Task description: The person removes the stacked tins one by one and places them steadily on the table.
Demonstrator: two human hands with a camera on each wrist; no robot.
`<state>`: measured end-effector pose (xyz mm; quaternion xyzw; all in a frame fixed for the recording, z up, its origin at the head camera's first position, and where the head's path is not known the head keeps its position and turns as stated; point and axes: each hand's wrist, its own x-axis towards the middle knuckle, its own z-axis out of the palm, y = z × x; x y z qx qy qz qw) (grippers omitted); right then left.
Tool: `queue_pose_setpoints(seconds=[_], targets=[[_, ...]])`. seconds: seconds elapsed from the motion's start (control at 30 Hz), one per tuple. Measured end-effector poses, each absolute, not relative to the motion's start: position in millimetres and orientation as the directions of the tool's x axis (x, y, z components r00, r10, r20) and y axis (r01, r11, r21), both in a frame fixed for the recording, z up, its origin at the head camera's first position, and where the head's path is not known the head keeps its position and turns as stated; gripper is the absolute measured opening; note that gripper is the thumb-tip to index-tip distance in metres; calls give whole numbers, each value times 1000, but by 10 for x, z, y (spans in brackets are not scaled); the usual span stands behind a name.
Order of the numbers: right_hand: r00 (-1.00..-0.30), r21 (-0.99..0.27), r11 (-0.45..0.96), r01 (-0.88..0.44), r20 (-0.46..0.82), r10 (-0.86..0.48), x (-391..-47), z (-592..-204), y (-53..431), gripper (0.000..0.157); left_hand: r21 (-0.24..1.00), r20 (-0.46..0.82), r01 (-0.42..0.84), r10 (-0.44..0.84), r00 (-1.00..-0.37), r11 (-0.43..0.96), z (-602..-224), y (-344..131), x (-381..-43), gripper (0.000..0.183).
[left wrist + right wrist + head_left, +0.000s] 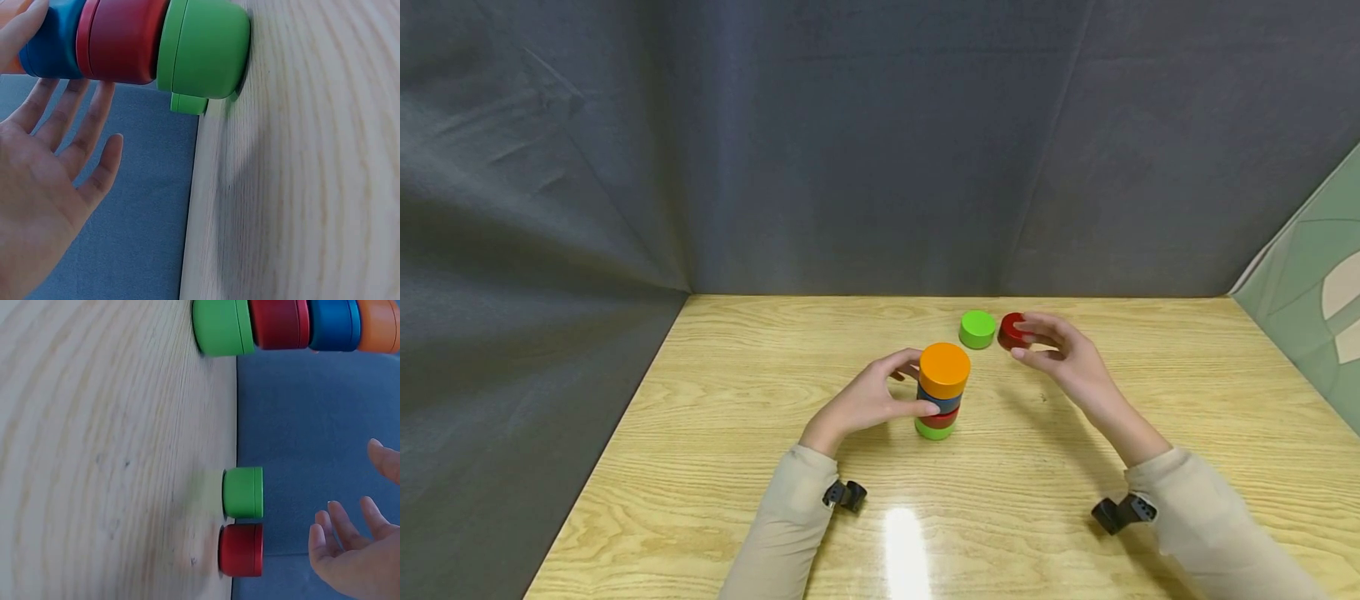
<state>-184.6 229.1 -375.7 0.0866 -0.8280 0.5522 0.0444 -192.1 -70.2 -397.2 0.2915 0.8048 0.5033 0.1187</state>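
Note:
Near the middle of the table stands an upright stack of round lidded jars: an orange jar [944, 368] on top, then a blue jar [55, 39], a red jar [122, 40] and a green jar [203, 50] at the bottom. My left hand [880, 393] holds the stack at the blue jar, thumb on the near side and fingers behind. My right hand [1070, 358] hovers over a second red jar [241, 550], fingers spread and loosely bent. In the right wrist view a gap separates hand and jar. Beside that jar sits another green jar [977, 330].
The wooden table [737, 500] ends at a dark grey cloth [865, 167] behind and on the left. A green patterned panel [1307, 275] stands on the right. Both wrists carry small black cameras.

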Motion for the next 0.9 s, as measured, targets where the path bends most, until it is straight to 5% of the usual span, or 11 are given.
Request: queue_pose_setpoints(seconds=[0.9], targets=[[-939,-888,336,-314,239,-246,-1587,-3609,2047,48,880,91,340,586,-806,331,-3990,-709,-1925,62]])
